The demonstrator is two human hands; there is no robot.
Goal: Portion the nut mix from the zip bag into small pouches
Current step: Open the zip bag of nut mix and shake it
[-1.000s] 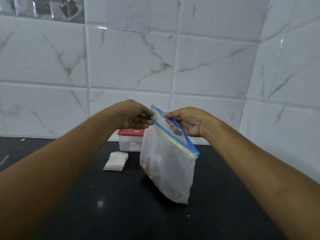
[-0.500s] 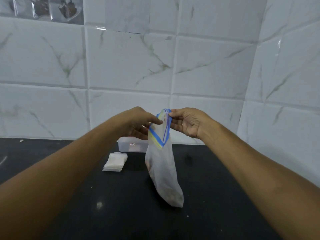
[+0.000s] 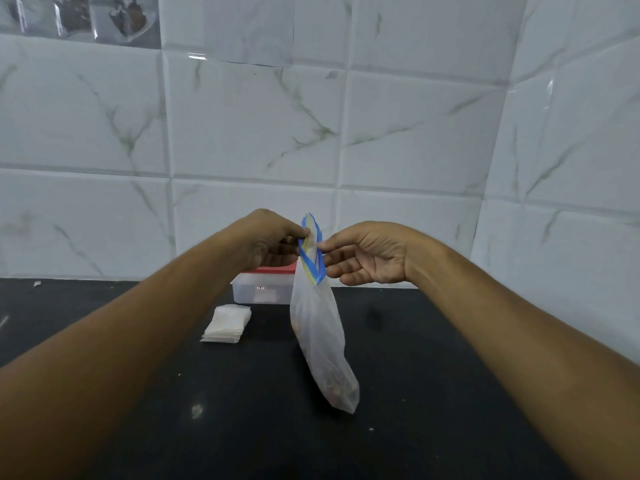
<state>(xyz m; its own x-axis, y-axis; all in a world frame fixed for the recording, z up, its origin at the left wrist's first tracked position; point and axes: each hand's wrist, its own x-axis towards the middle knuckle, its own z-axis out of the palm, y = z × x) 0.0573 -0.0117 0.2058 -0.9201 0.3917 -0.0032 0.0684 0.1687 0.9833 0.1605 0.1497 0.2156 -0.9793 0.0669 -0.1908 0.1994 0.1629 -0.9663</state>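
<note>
Pinches one lip of the zip bag (image 3: 318,341) with the left hand (image 3: 270,244), thumb and fingers curled onto the blue strip. Pinches the opposite lip with the right hand (image 3: 367,254), thumb against forefinger, remaining fingers loose and half spread. Holds the bag up over the black counter (image 3: 433,375), mouth on top and slightly parted, nuts (image 3: 337,389) lumped in the low corner; cannot tell whether that corner touches the counter. Leaves the stack of small pouches (image 3: 227,323) flat on the counter to the left, just in front of a red-lidded box (image 3: 263,289), both apart from the bag. Could lose a slick lip from so light a pinch, dropping the bag on its side and scattering nuts. Could split a side seam by pulling the lips apart too hard. Could pour too much or miss when tipping, with no pouch opened or in hand yet and all the weight bunched at one end.
</note>
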